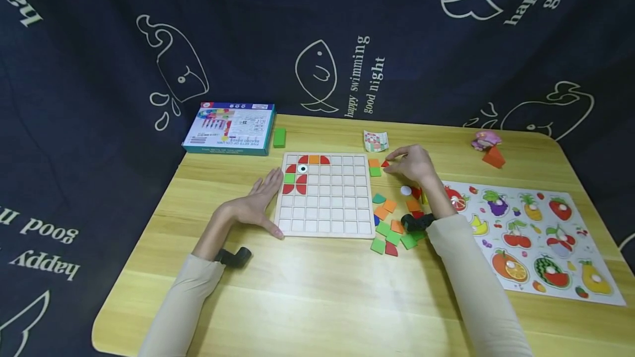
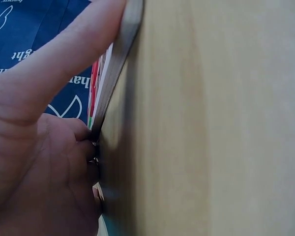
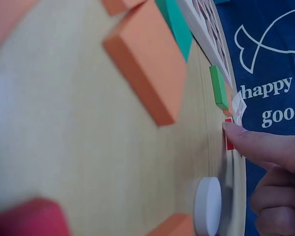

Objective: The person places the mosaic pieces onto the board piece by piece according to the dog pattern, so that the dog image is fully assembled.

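Observation:
My left hand (image 1: pixel 255 203) rests against the left side of the wooden grid board (image 1: pixel 329 211), fingers extended along the edge and thumb at the near left corner. In the left wrist view the thumb and fingers touch the board's side (image 2: pixel 110 83). Red, orange and green tiles and a white eye disc (image 1: pixel 302 169) lie in the board's upper left cells. Right of the board, my right hand (image 1: pixel 414 165) pinches a small red tile (image 1: pixel 385 163) between thumb and index finger. The right wrist view shows a fingertip on that red tile (image 3: pixel 230 142), close to the table.
Beside the board lie an orange tile (image 1: pixel 373 163), a green tile (image 1: pixel 375 172), a white disc (image 1: pixel 405 190) and several loose tiles (image 1: pixel 393 237). A picture card (image 1: pixel 375 141), a box (image 1: pixel 230 128), a green block (image 1: pixel 280 138) and a fruit puzzle (image 1: pixel 536 244) surround them.

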A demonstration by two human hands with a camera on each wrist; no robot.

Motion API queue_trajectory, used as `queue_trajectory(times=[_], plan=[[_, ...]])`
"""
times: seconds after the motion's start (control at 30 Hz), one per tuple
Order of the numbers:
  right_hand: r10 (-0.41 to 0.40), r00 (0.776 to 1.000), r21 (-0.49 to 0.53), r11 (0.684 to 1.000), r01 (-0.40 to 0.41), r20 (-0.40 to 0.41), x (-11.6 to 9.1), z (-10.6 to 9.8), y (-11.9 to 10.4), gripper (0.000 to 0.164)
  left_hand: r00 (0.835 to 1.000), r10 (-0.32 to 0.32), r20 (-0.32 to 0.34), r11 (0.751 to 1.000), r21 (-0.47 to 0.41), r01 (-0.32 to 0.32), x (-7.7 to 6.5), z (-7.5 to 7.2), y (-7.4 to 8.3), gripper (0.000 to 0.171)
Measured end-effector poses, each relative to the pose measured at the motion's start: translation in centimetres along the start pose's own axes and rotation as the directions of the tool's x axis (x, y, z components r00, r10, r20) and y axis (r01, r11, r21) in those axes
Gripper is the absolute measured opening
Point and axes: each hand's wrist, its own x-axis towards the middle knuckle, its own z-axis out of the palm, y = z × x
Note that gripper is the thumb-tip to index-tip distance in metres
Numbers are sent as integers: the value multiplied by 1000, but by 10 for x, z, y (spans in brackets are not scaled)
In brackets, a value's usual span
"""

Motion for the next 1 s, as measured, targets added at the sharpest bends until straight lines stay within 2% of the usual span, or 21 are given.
queue_trajectory(times=[0.17, 0.3, 0.47, 0.57, 0.73, 0.87, 1.0], plan=[[-8, 1000, 18, 1000, 8, 0, 5, 3, 1, 26, 1000, -2, -2, 1000, 0, 2, 0, 0, -1, 149], [-12, 1000, -20, 1000, 12, 6, 5, 4, -3, 23, 1000, -3, -5, 1000, -3, 3, 0, -1, -1, 149], [-93, 996, -66, 994, 92, -10, 0, 10, -28, 22, 1000, -9, -8, 1000, -7, 9, -2, -2, -2, 149], [-157, 987, -19, 987, 158, 21, -4, 29, -55, 20, 1000, -6, -10, 1000, -4, 6, -2, -2, -1, 149], [-268, 960, 16, 963, 267, 79, -6, 77, -98, 16, 1000, 7, -6, 1000, 0, -7, -1, -2, 0, 149], [-304, 950, -3, 952, 305, 71, -3, 105, -116, 14, 1000, 8, 1, 1000, -5, -8, -1, 0, -1, 149], [-285, 955, 25, 958, 284, 83, 1, 116, -120, 12, 1000, 11, 1, 1000, -2, -11, 0, 1, -2, 149]])
